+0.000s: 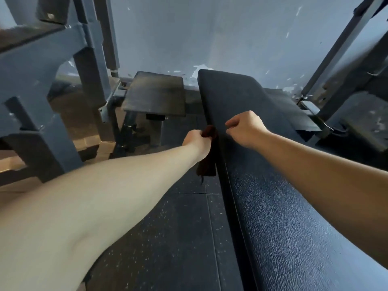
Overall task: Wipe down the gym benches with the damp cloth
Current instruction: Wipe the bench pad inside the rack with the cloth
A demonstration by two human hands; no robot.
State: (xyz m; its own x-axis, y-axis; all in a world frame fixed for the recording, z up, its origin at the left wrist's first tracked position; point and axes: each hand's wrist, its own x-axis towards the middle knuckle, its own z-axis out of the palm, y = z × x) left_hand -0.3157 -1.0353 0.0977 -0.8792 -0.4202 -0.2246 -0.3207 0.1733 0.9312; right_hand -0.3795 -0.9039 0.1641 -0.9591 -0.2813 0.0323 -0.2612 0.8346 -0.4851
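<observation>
Head view: a long, dark blue gym bench (273, 206) with a pebbled vinyl pad runs from the lower right corner up toward the middle, its far end raised a little before the wall. The left grip (196, 141) sits just off the bench's left edge, about midway along it. Its fingers are curled tight round a dark reddish-brown cloth (210, 133). The bunched top of the cloth shows above the fingers. The rest hangs down beside the left edge of the pad, with a loose thread at the bottom. Whether the cloth touches the pad's side is hard to tell.

The right grip (245, 129) is over the top of the pad, near its left edge and close to the left grip. Its fingers are curled in with the thumb against them, and nothing shows inside it.

Left of the bench stands a smaller dark rectangular padded seat (155, 93) on a metal post. A grey-blue steel machine frame (42, 80) fills the upper left. A black speckled rubber floor (178, 227) lies below, and a pale blue wall with chipped paint (210, 38) stands behind.
</observation>
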